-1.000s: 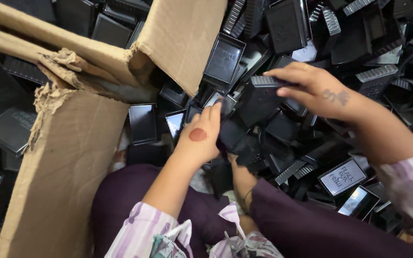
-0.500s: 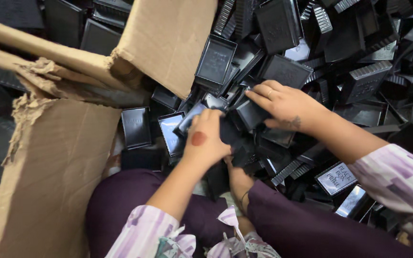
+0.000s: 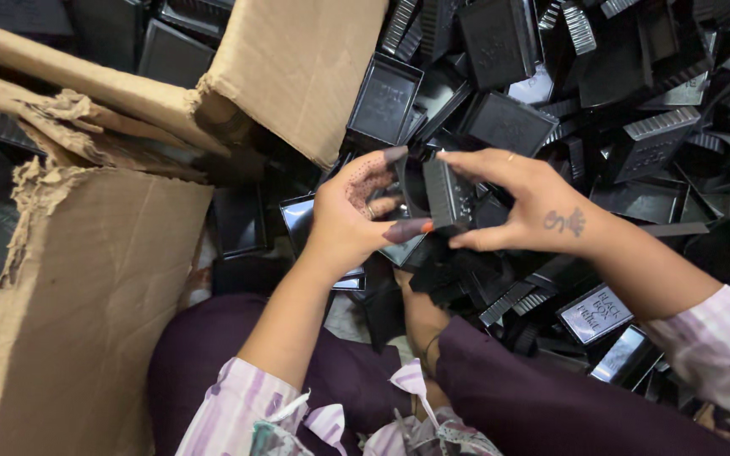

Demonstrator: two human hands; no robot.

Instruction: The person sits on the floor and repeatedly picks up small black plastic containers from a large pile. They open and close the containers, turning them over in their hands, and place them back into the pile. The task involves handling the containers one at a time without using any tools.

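My left hand [image 3: 355, 211] and my right hand [image 3: 524, 201] meet over a heap of black plastic parts. Both grip the same small black plastic box part [image 3: 439, 192]: the left fingers curl round its left side, the right fingers press its ribbed right side and top. The part is held just above my lap. Below it lie more black ribbed pieces [image 3: 500, 295] against my dark purple trousers [image 3: 500, 397].
A torn brown cardboard box [image 3: 95, 279] fills the left, its flap [image 3: 297, 67] reaching up the middle. Several black trays and lids [image 3: 500, 34] are piled across the top and right. A flat black label plate [image 3: 595, 314] lies by my right forearm.
My right hand has come in from the pile on the right to meet the left hand. Both hands have lifted and now hold one black part between them.
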